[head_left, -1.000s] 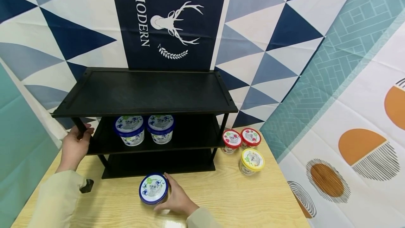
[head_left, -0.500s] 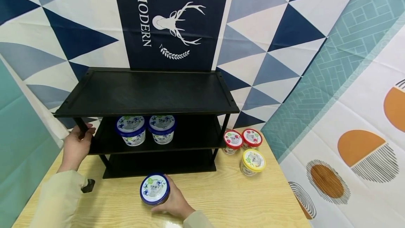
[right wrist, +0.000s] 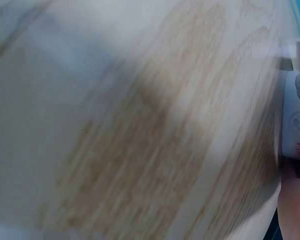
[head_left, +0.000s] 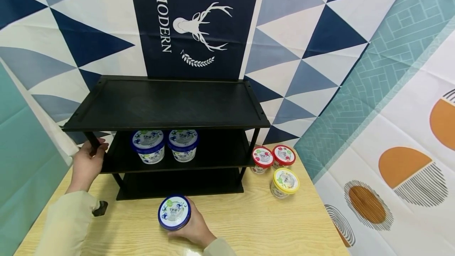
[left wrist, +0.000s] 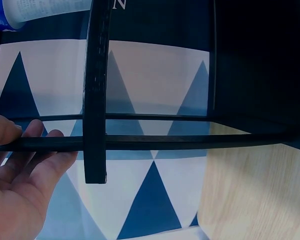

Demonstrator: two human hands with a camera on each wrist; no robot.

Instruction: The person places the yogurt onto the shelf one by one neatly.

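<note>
My right hand (head_left: 194, 227) grips a round white tub with a blue lid (head_left: 174, 211) from its right side, in front of the black shelf rack (head_left: 167, 106). The right wrist view catches only the side of this tub (right wrist: 296, 115) and part of a finger at its right edge. At the rack's left end my left hand (head_left: 87, 163) holds the front corner post; the left wrist view has the fingers of that hand (left wrist: 25, 175) curled round the thin black bar (left wrist: 65, 144). Two matching blue-lidded tubs, a left one (head_left: 148, 146) and a right one (head_left: 183, 145), stand on the middle shelf.
Right of the rack, on the wooden table (head_left: 263, 224), are two red-lidded tubs, one nearer (head_left: 262, 159) and one farther (head_left: 283, 155), and a yellow-lidded tub (head_left: 285, 182). A patterned wall covering (head_left: 291, 31) rises behind. A small black object (head_left: 100, 208) shows beside the left sleeve.
The right hand has shifted slightly left and closed more around the blue-lidded tub. The left hand keeps its hold on the post. The whole head view has drifted slightly.
</note>
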